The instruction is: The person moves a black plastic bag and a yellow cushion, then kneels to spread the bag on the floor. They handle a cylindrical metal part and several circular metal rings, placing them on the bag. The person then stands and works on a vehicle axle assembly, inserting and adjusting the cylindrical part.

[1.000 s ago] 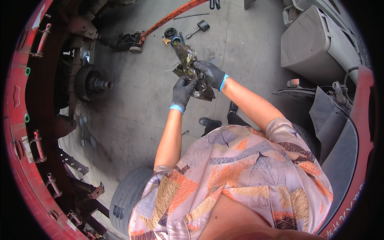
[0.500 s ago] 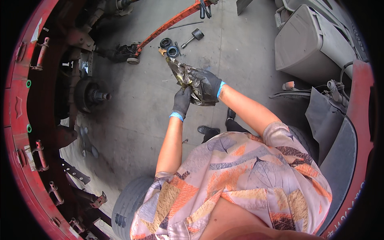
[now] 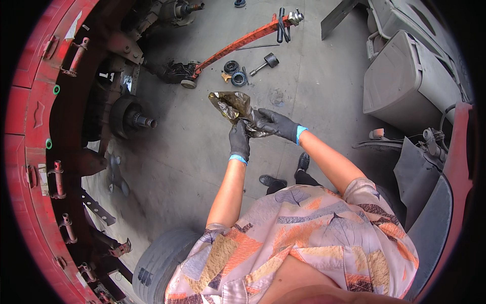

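Note:
A crumpled, dark plastic bag [image 3: 235, 103] with greasy, yellowish-brown smears hangs between my hands above the concrete floor. My left hand [image 3: 239, 143], in a black glove with a blue cuff, is closed on its lower edge. My right hand [image 3: 277, 124], gloved the same way, grips the bag's right side. The bag's upper left end spreads outward. Whatever lies inside the folds is hidden. Beyond it on the floor lie two dark bearing-like rings [image 3: 239, 78], a small tan piece [image 3: 226, 77] and a dark cup-shaped socket on a shaft [image 3: 271, 61].
An orange-red jack [image 3: 238, 44] with small wheels stands at the far left of the rings. A bare axle end [image 3: 144, 121] sticks out from the red truck [image 3: 38, 109] on my left. A tyre [image 3: 164, 261] lies close by my left side. Grey panels [image 3: 392, 76] stand at right.
My view has shifted, so the floor things sit lower and further right. The bag's upper part has spread wider, and my right hand has slid toward its lower right side.

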Demonstrator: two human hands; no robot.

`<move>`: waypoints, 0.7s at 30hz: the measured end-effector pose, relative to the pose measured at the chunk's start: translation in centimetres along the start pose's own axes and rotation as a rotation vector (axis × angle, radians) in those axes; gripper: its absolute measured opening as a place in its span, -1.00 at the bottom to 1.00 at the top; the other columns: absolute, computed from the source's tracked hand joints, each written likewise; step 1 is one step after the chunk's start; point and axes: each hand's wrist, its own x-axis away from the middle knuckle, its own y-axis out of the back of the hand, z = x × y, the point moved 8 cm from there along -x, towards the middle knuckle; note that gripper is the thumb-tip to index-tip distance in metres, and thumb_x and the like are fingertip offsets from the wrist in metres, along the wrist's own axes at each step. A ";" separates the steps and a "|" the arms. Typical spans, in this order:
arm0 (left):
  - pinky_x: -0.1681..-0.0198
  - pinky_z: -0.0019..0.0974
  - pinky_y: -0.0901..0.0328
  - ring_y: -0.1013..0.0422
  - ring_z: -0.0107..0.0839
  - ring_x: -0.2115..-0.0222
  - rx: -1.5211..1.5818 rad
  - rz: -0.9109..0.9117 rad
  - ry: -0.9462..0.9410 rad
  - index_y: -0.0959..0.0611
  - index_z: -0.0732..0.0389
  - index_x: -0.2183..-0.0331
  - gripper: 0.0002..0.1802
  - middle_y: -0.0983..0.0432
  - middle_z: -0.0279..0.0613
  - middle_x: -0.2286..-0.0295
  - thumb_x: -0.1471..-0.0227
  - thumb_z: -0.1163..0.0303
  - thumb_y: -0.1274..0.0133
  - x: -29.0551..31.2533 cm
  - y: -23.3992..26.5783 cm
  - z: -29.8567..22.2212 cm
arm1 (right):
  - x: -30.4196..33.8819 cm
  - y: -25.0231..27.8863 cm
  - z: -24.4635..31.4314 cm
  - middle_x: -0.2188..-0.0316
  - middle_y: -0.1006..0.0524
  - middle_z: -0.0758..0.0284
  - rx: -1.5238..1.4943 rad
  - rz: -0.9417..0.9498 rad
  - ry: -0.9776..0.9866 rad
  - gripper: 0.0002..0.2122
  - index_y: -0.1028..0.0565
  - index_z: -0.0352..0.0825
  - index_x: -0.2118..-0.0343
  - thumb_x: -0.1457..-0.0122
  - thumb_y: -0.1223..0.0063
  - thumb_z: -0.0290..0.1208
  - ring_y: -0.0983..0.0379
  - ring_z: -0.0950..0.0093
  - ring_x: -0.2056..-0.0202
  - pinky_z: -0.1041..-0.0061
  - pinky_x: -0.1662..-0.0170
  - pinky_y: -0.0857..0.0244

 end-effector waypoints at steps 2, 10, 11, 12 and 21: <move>0.27 -0.38 -0.25 -0.31 -0.52 0.38 0.200 -0.038 0.145 -0.55 0.36 0.25 -0.67 -0.46 -0.30 0.38 -0.19 0.29 0.17 -0.4 0.3 1.6 | -0.8 -1.8 1.8 -0.07 -0.36 0.22 0.045 0.044 0.031 -0.31 -0.10 -0.33 -0.22 -0.06 -0.15 -0.27 -0.25 0.48 -0.08 0.53 -0.15 -0.09; 0.28 -0.44 -0.29 -0.36 -0.57 0.38 0.048 0.036 0.171 -0.57 0.32 0.21 -0.67 -0.52 -0.31 0.36 -0.14 0.23 -0.01 1.5 -3.0 -0.3 | -0.2 -2.2 -2.7 0.29 -0.52 0.35 -0.688 -0.240 -0.186 -0.78 -0.40 -0.34 0.09 -0.22 0.09 -0.46 -0.45 0.56 0.32 0.55 0.22 -0.40; 0.27 -0.45 -0.30 -0.36 -0.57 0.38 0.072 0.049 0.178 -0.58 0.33 0.21 -0.67 -0.53 -0.30 0.36 -0.13 0.24 -0.05 2.1 -3.6 -1.1 | -0.3 -1.9 -3.1 0.28 -0.52 0.33 -0.712 -0.257 -0.208 -0.77 -0.40 -0.36 0.09 -0.21 0.12 -0.50 -0.45 0.54 0.29 0.53 0.20 -0.39; 0.26 -0.45 -0.30 -0.36 -0.58 0.37 0.053 0.055 0.185 -0.58 0.33 0.21 -0.67 -0.53 -0.30 0.35 -0.12 0.24 -0.06 2.5 -3.9 -1.2 | -0.3 -1.3 -3.4 0.27 -0.52 0.33 -0.700 -0.285 -0.184 -0.76 -0.40 -0.36 0.08 -0.20 0.13 -0.50 -0.45 0.54 0.28 0.53 0.18 -0.38; 0.16 -0.48 -0.28 -0.37 -0.60 0.29 0.043 0.015 0.130 -0.58 0.32 0.14 -0.60 -0.54 -0.32 0.27 -0.19 0.17 0.05 2.3 -1.7 -1.7 | 0.3 4.3 -0.8 0.19 -0.51 0.29 -0.847 -0.396 -0.017 -0.72 -0.38 -0.37 0.03 -0.18 0.12 -0.53 -0.47 0.48 0.21 0.52 0.12 -0.38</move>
